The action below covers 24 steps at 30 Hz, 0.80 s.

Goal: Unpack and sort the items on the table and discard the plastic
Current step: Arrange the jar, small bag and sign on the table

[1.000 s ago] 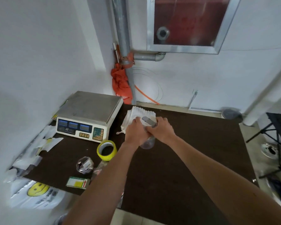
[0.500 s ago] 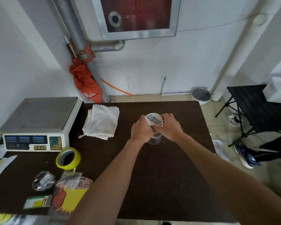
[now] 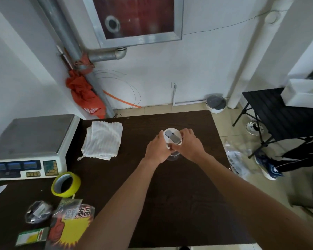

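A clear cup with a white lid and grey flap (image 3: 172,138) stands on the dark brown table (image 3: 170,204), toward its far right. My left hand (image 3: 156,149) grips the cup from the left, and my right hand (image 3: 191,146) grips it from the right with fingers on the lid's rim. The cup's clear base (image 3: 173,156) shows below my hands. A folded white cloth (image 3: 102,139) lies to the left of the cup. At the near left lie a small plastic-wrapped item (image 3: 37,211), a packet with a red and yellow label (image 3: 70,224) and a small green and white box (image 3: 32,236).
A weighing scale (image 3: 31,145) fills the far left of the table, with a yellow tape roll (image 3: 65,184) in front of it. Crumpled clear plastic (image 3: 237,161) lies on the floor to the right, near a person's shoe (image 3: 266,166) and a black folding table (image 3: 282,114).
The view swung to the right and the cup with both hands shifted right, away from the white cloth. Both hands kept their grip on the cup throughout.
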Motion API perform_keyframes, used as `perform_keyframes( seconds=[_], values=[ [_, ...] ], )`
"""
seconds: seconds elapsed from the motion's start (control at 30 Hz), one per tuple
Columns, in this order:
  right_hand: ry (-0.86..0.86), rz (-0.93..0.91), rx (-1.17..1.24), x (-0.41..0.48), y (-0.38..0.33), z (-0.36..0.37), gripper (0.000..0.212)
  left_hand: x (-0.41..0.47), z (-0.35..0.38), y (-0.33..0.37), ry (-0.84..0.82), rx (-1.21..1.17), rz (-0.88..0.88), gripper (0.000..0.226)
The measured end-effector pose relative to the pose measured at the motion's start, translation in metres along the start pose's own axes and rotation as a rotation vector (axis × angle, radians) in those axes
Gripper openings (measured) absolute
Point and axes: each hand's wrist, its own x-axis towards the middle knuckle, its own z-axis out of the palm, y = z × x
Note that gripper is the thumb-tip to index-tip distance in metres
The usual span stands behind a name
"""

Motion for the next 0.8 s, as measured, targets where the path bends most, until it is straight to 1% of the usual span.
perform_keyframes(
  seconds=[0.07, 0.17, 0.23, 0.33, 0.47, 0.6, 0.8],
  values=[
    [-0.007, -0.026, -0.029, 0.002, -0.003, 0.002, 0.075, -0.004, -0.005, -0.006, -0.038, 0.036, -0.007, 0.098],
    [-0.012, -0.027, -0.081, 0.002, -0.004, -0.002, 0.078, -0.007, -0.009, -0.017, -0.064, 0.058, -0.009, 0.1],
    [0.035, -0.04, -0.113, 0.001, -0.01, -0.003, 0.079, -0.011, -0.014, -0.027, -0.066, 0.081, 0.0, 0.097],
    [0.134, -0.103, -0.134, -0.001, -0.031, -0.005, 0.073, -0.02, -0.026, -0.04, -0.062, 0.101, 0.026, 0.089],
    [0.169, -0.229, -0.148, 0.0, -0.08, -0.001, 0.063, -0.039, -0.056, -0.067, -0.019, 0.085, -0.005, 0.087],
    [0.125, -0.298, -0.115, 0.001, -0.133, 0.02, 0.055, -0.057, -0.093, -0.108, 0.07, 0.097, -0.074, 0.085],
    [-0.038, -0.418, -0.153, -0.016, -0.212, 0.074, 0.045, -0.098, -0.136, -0.188, 0.149, 0.034, -0.218, 0.08]
  ],
)
